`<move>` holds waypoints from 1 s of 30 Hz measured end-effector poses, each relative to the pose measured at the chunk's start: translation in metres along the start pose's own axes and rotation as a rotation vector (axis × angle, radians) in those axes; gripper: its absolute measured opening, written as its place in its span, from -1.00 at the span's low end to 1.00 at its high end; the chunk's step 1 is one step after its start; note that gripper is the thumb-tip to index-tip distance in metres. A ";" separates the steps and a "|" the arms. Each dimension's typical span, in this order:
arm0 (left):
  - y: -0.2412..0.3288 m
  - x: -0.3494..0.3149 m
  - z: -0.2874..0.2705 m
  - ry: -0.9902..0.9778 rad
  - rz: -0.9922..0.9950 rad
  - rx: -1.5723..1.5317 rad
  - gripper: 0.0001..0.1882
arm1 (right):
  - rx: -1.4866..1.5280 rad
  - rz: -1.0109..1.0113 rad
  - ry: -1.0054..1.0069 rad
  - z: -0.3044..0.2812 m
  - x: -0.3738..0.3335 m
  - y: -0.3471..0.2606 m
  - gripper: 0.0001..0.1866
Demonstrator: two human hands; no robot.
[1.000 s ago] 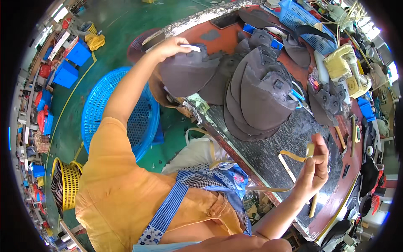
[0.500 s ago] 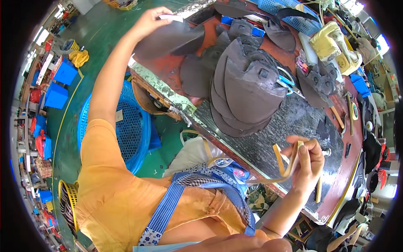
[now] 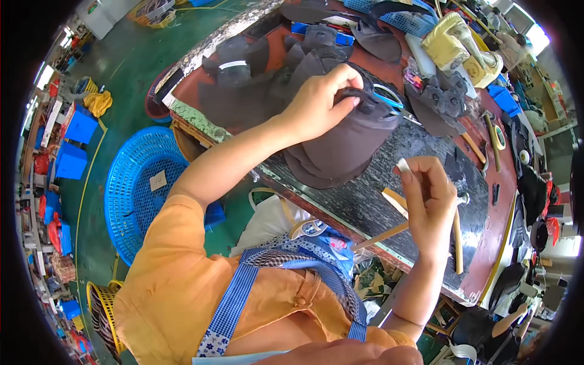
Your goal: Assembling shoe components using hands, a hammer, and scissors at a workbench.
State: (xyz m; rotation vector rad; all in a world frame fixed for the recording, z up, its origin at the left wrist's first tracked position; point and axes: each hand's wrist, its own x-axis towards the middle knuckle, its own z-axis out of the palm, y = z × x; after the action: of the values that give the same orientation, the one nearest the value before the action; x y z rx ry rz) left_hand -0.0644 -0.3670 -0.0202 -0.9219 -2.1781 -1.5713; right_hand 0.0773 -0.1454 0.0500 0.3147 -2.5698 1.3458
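Observation:
My left hand is closed on the upper edge of a dark brown cut piece on top of the stack, lifting that edge a little. Thumb and forefinger of my right hand pinch a small white strip above the black work board. A tan strip runs from beside the right palm down toward my apron; how the palm holds it is hidden. Left of the stack lies another dark piece, with a white strip near its upper part.
Blue-handled scissors lie beyond the stack. More dark pieces, a hammer and a tape roll are on the right. A yellowish machine part stands behind. A blue basket sits left of the table edge.
My left hand has left a dark piece with a white strip at the far left and come right, onto the stack. The right hand has shifted slightly left and up; a white strip now shows at its fingertips.

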 end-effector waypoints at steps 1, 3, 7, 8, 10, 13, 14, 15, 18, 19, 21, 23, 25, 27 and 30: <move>0.038 0.003 -0.003 -0.051 -0.119 -0.004 -0.78 | -0.056 -0.047 -0.006 -0.005 0.002 -0.004 -0.99; 0.059 -0.003 -0.005 -0.076 -0.085 -0.092 -0.76 | -0.110 -0.235 0.031 0.004 0.015 -0.019 -0.95; 0.096 -0.012 -0.010 -0.204 -0.115 -0.099 -0.77 | -0.178 -0.292 0.090 0.016 0.024 -0.018 -0.90; 0.098 -0.016 -0.009 -0.200 -0.117 -0.095 -0.77 | -0.175 -0.295 0.087 0.017 0.023 -0.018 -0.90; 0.097 -0.023 -0.007 -0.151 -0.025 -0.160 -0.78 | -0.164 -0.259 0.108 0.018 0.021 -0.018 -0.91; 0.089 -0.029 0.001 -0.089 0.089 -0.051 -0.85 | -0.191 -0.284 0.148 0.024 0.016 -0.016 -0.91; 0.085 -0.029 0.002 -0.059 0.115 -0.010 -0.88 | -0.191 -0.283 0.148 0.024 0.015 -0.016 -0.91; 0.087 -0.030 0.000 -0.060 0.115 -0.011 -0.88 | -0.229 -0.258 0.197 0.021 0.013 -0.015 -0.87; 0.092 -0.036 -0.014 -0.023 0.026 -0.022 -0.90 | -0.302 -0.164 0.295 0.011 0.003 -0.002 -0.74; 0.090 -0.038 -0.014 -0.023 0.025 -0.023 -0.90 | -0.342 -0.129 0.318 0.008 0.001 0.000 -0.70; 0.089 -0.044 -0.013 0.012 -0.034 -0.119 -0.89 | -0.403 -0.095 0.351 0.008 0.000 0.006 -0.60; 0.088 -0.047 -0.013 0.004 -0.025 -0.123 -0.89 | -0.419 -0.119 0.369 0.010 0.003 0.009 -0.59; 0.089 -0.049 -0.016 -0.002 -0.014 -0.128 -0.90 | -0.434 -0.145 0.388 0.011 0.004 0.008 -0.59; 0.092 -0.053 -0.020 -0.132 -0.104 -0.218 -0.93 | -0.387 -0.022 0.319 0.014 0.005 0.005 -0.62; 0.094 -0.056 -0.016 -0.179 -0.096 -0.406 -0.78 | -0.249 -0.231 0.224 0.023 0.013 0.011 -0.69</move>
State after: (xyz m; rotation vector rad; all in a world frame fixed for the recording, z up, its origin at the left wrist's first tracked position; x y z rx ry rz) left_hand 0.0369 -0.3820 0.0215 -1.1248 -2.0799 -2.1019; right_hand 0.0591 -0.1591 0.0324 0.3783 -2.3936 0.9146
